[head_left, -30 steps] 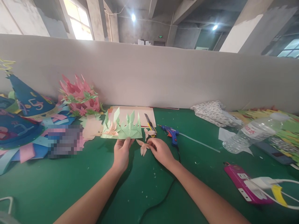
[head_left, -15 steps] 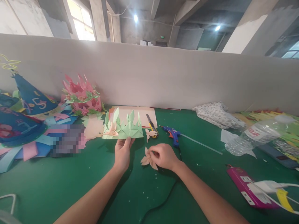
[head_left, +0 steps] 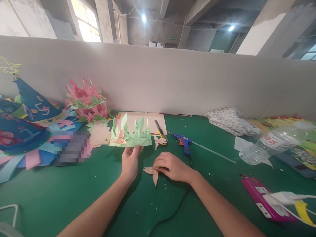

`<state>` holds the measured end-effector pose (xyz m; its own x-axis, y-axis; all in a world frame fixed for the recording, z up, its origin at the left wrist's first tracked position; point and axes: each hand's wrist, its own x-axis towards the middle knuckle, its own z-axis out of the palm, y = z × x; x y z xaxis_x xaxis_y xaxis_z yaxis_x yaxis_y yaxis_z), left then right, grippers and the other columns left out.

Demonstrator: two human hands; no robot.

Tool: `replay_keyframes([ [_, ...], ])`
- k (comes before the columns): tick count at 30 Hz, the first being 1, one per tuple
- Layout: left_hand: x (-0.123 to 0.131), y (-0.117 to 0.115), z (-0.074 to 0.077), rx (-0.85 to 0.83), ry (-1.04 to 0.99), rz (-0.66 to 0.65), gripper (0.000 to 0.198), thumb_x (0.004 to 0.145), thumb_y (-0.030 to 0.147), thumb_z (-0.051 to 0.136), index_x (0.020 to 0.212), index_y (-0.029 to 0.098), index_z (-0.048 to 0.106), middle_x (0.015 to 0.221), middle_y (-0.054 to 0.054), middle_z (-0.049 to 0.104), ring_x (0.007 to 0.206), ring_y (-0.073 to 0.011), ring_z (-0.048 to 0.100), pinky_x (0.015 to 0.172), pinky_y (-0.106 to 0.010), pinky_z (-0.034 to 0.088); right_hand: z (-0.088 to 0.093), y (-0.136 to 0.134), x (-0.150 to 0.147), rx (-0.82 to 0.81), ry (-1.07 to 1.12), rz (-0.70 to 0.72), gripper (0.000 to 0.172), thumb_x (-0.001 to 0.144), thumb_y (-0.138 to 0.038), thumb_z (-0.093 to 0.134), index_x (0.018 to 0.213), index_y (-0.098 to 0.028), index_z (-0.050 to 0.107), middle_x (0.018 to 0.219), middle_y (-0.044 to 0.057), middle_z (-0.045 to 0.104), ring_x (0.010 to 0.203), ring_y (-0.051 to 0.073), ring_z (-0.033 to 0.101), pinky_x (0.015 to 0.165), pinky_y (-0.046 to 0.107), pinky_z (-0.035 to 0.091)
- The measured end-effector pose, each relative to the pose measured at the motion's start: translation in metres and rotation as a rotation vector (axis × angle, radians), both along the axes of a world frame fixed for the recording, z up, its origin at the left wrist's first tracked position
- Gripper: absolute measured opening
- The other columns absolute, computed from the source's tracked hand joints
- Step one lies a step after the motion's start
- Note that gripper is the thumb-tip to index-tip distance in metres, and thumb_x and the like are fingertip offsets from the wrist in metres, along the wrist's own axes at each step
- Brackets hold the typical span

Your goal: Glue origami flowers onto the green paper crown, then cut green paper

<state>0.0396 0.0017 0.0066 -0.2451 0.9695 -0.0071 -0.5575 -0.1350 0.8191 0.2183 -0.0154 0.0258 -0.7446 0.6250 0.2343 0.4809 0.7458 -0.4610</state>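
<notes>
Left hand point(head_left: 129, 163) pinches the green paper crown point(head_left: 135, 139); right hand point(head_left: 171, 167) grips a peach paper flower point(head_left: 154, 175), seemingly an orienting step. The next move likely calls for light finger pressure.

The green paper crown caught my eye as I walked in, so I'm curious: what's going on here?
The person's left hand holds the green paper crown by its lower edge, while the right hand pinches a peach paper flower, apart from the crown. A second flower sits on the crown's front, toward its left end. A third flower lies by the utility knife, with a blue glue gun to the right.
</notes>
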Motion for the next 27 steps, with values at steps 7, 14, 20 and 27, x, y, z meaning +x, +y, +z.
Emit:
replay_keyframes([
  [7, 0.000, 0.001, -0.002, -0.006, 0.003, 0.004, 0.021, 0.069, 0.027, 0.068, 0.087, 0.018, 0.062, 0.095, -0.004, 0.068, 0.100, -0.0199, 0.060, 0.095, -0.040, 0.042, 0.005, -0.003, 0.001, -0.004, 0.133, -0.023, 0.019, 0.090, -0.017, 0.044, 0.089, -0.021, 0.062, 0.088, 0.004, 0.064, 0.085, 0.016, 0.053, 0.077, 0.030, 0.044],
  [14, 0.001, 0.001, -0.002, -0.006, -0.003, 0.011, 0.018, 0.068, 0.026, 0.069, 0.083, 0.017, 0.061, 0.089, -0.003, 0.068, 0.092, -0.0172, 0.062, 0.093, -0.038, 0.044, 0.007, -0.011, -0.013, -0.062, 0.033, -0.112, 0.021, 0.078, -0.031, 0.064, 0.097, -0.022, 0.061, 0.094, 0.005, 0.060, 0.089, 0.019, 0.052, 0.076, 0.031, 0.044],
  [20, 0.000, 0.001, -0.003, -0.014, 0.000, 0.007, 0.019, 0.068, 0.026, 0.069, 0.083, 0.017, 0.062, 0.087, -0.002, 0.067, 0.091, -0.0172, 0.061, 0.093, -0.038, 0.044, -0.006, -0.008, -0.017, 0.008, 0.005, -0.042, 0.020, 0.088, -0.018, 0.047, 0.097, -0.021, 0.064, 0.089, 0.006, 0.061, 0.084, 0.017, 0.054, 0.072, 0.028, 0.044],
  [27, 0.000, 0.001, -0.005, -0.016, 0.029, 0.010, 0.023, 0.068, 0.028, 0.068, 0.088, 0.018, 0.062, 0.092, -0.004, 0.068, 0.096, -0.0187, 0.061, 0.095, -0.038, 0.042, 0.006, -0.003, -0.009, 0.156, -0.004, 0.069, 0.033, 0.086, -0.009, 0.038, 0.089, -0.022, 0.067, 0.090, 0.006, 0.063, 0.085, 0.017, 0.053, 0.074, 0.029, 0.043],
])
